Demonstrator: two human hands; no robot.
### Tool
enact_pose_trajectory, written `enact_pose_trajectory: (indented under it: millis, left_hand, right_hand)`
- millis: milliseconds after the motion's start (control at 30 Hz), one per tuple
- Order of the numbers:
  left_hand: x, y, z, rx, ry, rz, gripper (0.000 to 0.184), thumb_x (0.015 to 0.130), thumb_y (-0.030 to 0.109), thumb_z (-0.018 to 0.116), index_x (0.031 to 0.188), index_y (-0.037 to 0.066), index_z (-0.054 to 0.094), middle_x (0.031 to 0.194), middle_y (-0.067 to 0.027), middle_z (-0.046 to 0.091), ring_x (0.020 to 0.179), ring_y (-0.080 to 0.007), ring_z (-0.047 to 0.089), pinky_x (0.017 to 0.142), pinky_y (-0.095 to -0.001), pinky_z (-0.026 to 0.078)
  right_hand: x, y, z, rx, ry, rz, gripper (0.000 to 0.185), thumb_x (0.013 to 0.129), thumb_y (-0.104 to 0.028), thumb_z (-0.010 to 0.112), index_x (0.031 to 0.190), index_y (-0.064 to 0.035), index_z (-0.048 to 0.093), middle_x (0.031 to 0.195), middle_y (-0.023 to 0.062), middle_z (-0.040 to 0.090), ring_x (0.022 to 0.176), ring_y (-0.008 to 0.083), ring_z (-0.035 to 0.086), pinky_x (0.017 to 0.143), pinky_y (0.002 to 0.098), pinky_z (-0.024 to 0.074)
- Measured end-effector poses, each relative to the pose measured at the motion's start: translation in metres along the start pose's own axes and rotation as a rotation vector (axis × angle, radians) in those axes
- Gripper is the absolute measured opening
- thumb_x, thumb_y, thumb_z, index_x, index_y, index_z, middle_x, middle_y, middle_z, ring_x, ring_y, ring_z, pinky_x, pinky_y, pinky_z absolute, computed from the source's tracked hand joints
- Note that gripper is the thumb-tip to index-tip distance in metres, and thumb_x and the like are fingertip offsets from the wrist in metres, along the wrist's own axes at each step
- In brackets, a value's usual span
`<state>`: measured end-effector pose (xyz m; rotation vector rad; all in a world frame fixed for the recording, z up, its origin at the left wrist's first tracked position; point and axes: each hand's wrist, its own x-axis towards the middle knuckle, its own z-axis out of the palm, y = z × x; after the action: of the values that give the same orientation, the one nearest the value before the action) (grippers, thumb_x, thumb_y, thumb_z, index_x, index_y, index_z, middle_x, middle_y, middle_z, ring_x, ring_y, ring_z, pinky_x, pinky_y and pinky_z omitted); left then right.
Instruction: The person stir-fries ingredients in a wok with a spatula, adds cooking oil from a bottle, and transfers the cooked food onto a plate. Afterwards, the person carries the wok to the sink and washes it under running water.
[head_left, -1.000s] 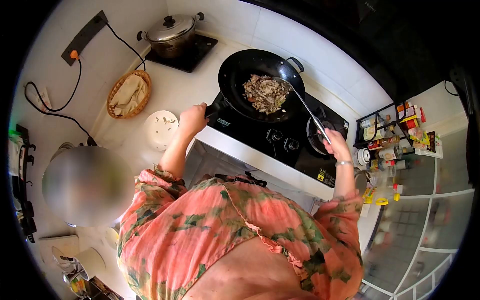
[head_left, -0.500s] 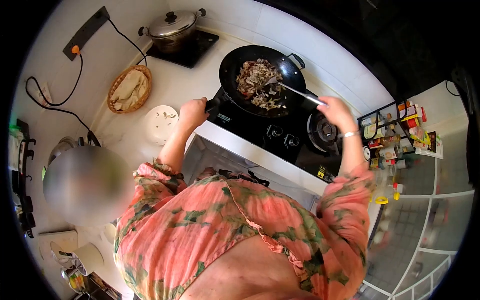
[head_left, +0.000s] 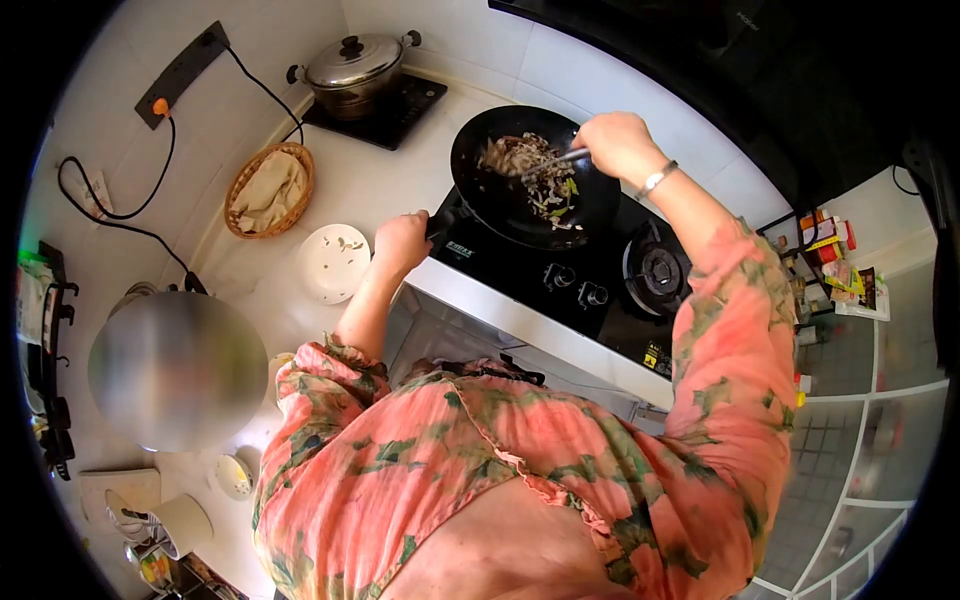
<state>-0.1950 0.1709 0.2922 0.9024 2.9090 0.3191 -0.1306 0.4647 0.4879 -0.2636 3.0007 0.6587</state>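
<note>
My left hand [head_left: 402, 243] is closed around the handle [head_left: 447, 220] of a black wok [head_left: 592, 205], which sits on the left burner of the gas stove. Chopped food [head_left: 548, 185], brownish and pale with some green bits, lies inside the wok. Over the wok's right rim, my right hand [head_left: 617, 145] grips the metal handle of a spatula [head_left: 566, 158]. The spatula's head is blurred and partly lost among the food. A white plate [head_left: 330, 285] with a few scraps on it stands on the counter beside my left hand.
A lidded pot [head_left: 355, 75] stands on a black hot plate [head_left: 418, 108] at the back. Left of it is a wicker basket [head_left: 233, 208] holding a pale cloth [head_left: 270, 190]. The bare right burner [head_left: 655, 268] lies under my right forearm. Packets [head_left: 835, 245] crowd the right side.
My right hand has moved up and left with the spatula, from over the right burner to the wok's far rim. Food in the wok has shifted, showing green bits. My left hand keeps its grip.
</note>
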Motion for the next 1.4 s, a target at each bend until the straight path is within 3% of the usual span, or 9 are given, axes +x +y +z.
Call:
enact_pose_trajectory:
  millis: [333, 500, 567, 700, 967, 1067, 1167, 1267, 1400]
  left_hand:
    - [-0.004, 0.006, -0.008, -0.016, -0.020, -0.014, 0.028, 0.071, 0.018, 0.070, 0.092, 0.006, 0.056, 0.085, -0.0120, 0.065, 0.085, -0.0315, 0.063, 0.071, -0.0425, 0.051]
    - [-0.003, 0.002, -0.001, 0.011, -0.009, 0.021, 0.029, 0.072, 0.018, 0.070, 0.095, 0.006, 0.056, 0.085, -0.0132, 0.065, 0.084, -0.0323, 0.063, 0.070, -0.0426, 0.051]
    - [-0.005, 0.005, -0.006, -0.036, 0.015, -0.014, 0.029, 0.072, 0.019, 0.070, 0.095, 0.007, 0.056, 0.085, -0.0133, 0.065, 0.083, -0.0324, 0.063, 0.069, -0.0425, 0.051]
    - [-0.005, 0.005, -0.006, -0.022, 0.003, -0.008, 0.027, 0.073, 0.019, 0.070, 0.092, 0.006, 0.055, 0.082, -0.0131, 0.065, 0.082, -0.0325, 0.063, 0.068, -0.0432, 0.051]
    - [-0.003, 0.001, 0.000, -0.015, 0.047, 0.020, 0.028, 0.071, 0.020, 0.071, 0.090, 0.007, 0.056, 0.082, -0.0124, 0.065, 0.082, -0.0319, 0.063, 0.068, -0.0429, 0.050]
    - [-0.003, 0.001, -0.006, -0.006, 0.027, -0.012, 0.028, 0.071, 0.019, 0.070, 0.091, 0.006, 0.056, 0.083, -0.0123, 0.065, 0.082, -0.0318, 0.063, 0.070, -0.0428, 0.050]
    - [-0.002, 0.003, -0.006, 0.019, 0.006, 0.004, 0.027, 0.071, 0.019, 0.070, 0.091, 0.007, 0.057, 0.084, -0.0127, 0.065, 0.082, -0.0317, 0.063, 0.070, -0.0427, 0.051]
    - [-0.005, 0.004, -0.005, -0.013, 0.013, 0.001, 0.027, 0.071, 0.018, 0.069, 0.092, 0.007, 0.057, 0.083, -0.0129, 0.065, 0.082, -0.0319, 0.063, 0.070, -0.0426, 0.051]
    - [-0.005, 0.002, -0.001, -0.017, -0.003, -0.007, 0.027, 0.070, 0.018, 0.069, 0.092, 0.006, 0.057, 0.081, -0.0133, 0.065, 0.081, -0.0323, 0.063, 0.070, -0.0430, 0.051]
  right_hand:
    - [0.013, 0.055, 0.022, -0.023, 0.112, 0.235, 0.013, 0.070, -0.010, 0.061, 0.078, -0.0117, 0.071, 0.078, 0.0116, 0.067, 0.073, 0.0271, 0.065, 0.062, 0.0394, 0.0510]
    - [-0.013, 0.039, 0.051, 0.052, 0.146, 0.082, 0.027, 0.071, -0.004, 0.058, 0.088, -0.0188, 0.072, 0.082, 0.0085, 0.068, 0.079, 0.0261, 0.065, 0.064, 0.0381, 0.0510]
    - [-0.026, 0.048, 0.026, 0.149, -0.052, 0.092, 0.036, 0.070, -0.002, 0.057, 0.095, -0.0244, 0.071, 0.085, 0.0059, 0.068, 0.081, 0.0254, 0.064, 0.064, 0.0363, 0.0507]
    - [-0.040, 0.088, 0.001, -0.051, -0.022, 0.091, 0.027, 0.068, -0.005, 0.062, 0.085, -0.0227, 0.074, 0.078, 0.0057, 0.068, 0.076, 0.0242, 0.065, 0.063, 0.0344, 0.0500]
    - [-0.047, 0.057, -0.008, -0.230, 0.040, -0.121, 0.015, 0.068, -0.011, 0.063, 0.076, -0.0186, 0.074, 0.069, 0.0074, 0.064, 0.071, 0.0255, 0.063, 0.061, 0.0339, 0.0485]
    - [-0.034, 0.054, 0.020, -0.034, 0.312, -0.056, 0.020, 0.067, -0.012, 0.066, 0.085, -0.0191, 0.074, 0.075, 0.0091, 0.065, 0.072, 0.0255, 0.063, 0.062, 0.0354, 0.0481]
    - [-0.046, 0.058, 0.005, -0.022, 0.127, 0.063, 0.024, 0.069, -0.007, 0.063, 0.084, -0.0209, 0.074, 0.079, 0.0032, 0.068, 0.080, 0.0232, 0.064, 0.065, 0.0347, 0.0500]
    - [-0.063, 0.055, -0.019, 0.081, -0.053, 0.037, 0.030, 0.064, -0.009, 0.069, 0.092, -0.0199, 0.073, 0.076, 0.0086, 0.066, 0.074, 0.0260, 0.063, 0.064, 0.0372, 0.0485]
    - [-0.061, 0.001, -0.001, 0.090, 0.095, -0.087, 0.030, 0.070, -0.006, 0.062, 0.096, -0.0194, 0.072, 0.071, 0.0086, 0.065, 0.073, 0.0262, 0.064, 0.062, 0.0381, 0.0485]
